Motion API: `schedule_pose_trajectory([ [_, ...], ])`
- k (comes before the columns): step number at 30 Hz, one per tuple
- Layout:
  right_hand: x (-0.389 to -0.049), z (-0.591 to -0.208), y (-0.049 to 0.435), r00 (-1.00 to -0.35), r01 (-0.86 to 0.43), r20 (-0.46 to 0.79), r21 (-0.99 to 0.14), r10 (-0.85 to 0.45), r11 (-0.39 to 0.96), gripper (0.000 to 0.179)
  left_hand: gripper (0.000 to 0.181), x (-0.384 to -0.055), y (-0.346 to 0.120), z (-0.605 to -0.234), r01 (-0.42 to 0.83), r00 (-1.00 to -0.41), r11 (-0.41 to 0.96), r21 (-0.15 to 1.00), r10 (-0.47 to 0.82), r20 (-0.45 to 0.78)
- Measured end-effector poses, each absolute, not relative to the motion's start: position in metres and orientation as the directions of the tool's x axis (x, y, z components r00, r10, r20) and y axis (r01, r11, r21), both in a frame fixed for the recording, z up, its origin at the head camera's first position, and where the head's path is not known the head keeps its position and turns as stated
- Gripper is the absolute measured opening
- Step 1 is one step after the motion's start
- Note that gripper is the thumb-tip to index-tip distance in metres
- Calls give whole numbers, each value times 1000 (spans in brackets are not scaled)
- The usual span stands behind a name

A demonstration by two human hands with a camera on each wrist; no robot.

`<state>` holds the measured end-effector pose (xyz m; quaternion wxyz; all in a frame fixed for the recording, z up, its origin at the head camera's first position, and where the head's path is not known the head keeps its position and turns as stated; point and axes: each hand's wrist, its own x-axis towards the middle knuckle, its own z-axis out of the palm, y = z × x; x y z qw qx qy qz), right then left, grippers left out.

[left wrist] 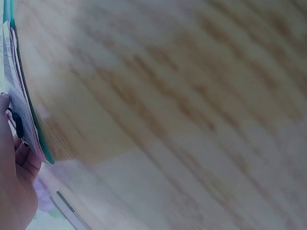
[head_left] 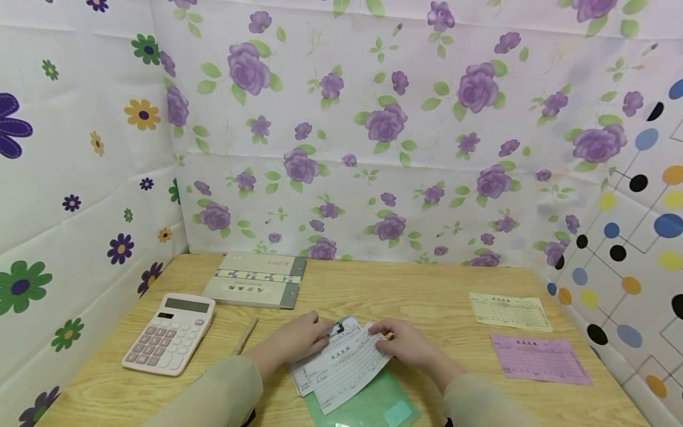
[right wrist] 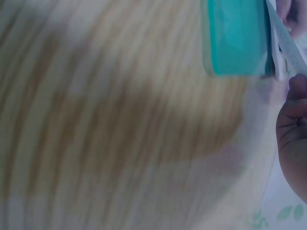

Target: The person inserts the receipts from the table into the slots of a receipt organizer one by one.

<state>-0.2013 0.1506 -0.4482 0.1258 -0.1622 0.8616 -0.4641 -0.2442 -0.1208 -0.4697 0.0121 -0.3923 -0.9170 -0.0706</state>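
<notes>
A white printed slip [head_left: 349,376] lies slantwise over a stack of similar slips [head_left: 300,379]. My right hand [head_left: 408,344] pinches the loose slip by its far right corner. At the far end of the stack is a black binder clip [head_left: 338,328]. My left hand [head_left: 299,338] holds the stack beside that clip; in the left wrist view its thumb and fingers [left wrist: 29,165] sit around the stack's edge. Beneath the papers lies a green translucent folder [head_left: 368,403], partly covered. The right wrist view shows the slip [right wrist: 288,43] angled away from the stack.
A pink and white calculator [head_left: 169,335] and a wooden pen-like stick [head_left: 245,336] lie to the left. Behind them is a grey-beige account book [head_left: 256,280]. A yellow slip [head_left: 510,311] and a pink slip [head_left: 540,359] lie at the right. Patterned cloth [head_left: 352,148] surrounds the table.
</notes>
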Motion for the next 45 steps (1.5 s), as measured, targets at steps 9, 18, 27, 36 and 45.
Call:
schedule_pose_trajectory([
  [9, -201, -458, 135, -904, -246, -25, -785, -427, 568, 24, 40, -241, -118, -462, 701, -710, 701, 130, 702, 46],
  [18, -202, -463, 128, -904, -206, -71, -791, -421, 576, 25, 42, -240, -118, -463, 688, -723, 715, 123, 690, 33],
  [27, -201, -465, 122, -903, -295, 4, -733, -429, 613, 40, 42, -243, -120, -466, 690, -723, 715, 115, 689, 52],
  [36, -195, -466, 115, -934, -266, -10, -649, -358, 713, 51, 37, -245, -113, -468, 679, -734, 733, 45, 679, 4],
  [45, -192, -468, 112, -940, -268, -10, -602, -342, 752, 51, 41, -244, -113, -468, 676, -736, 736, 14, 677, -25],
])
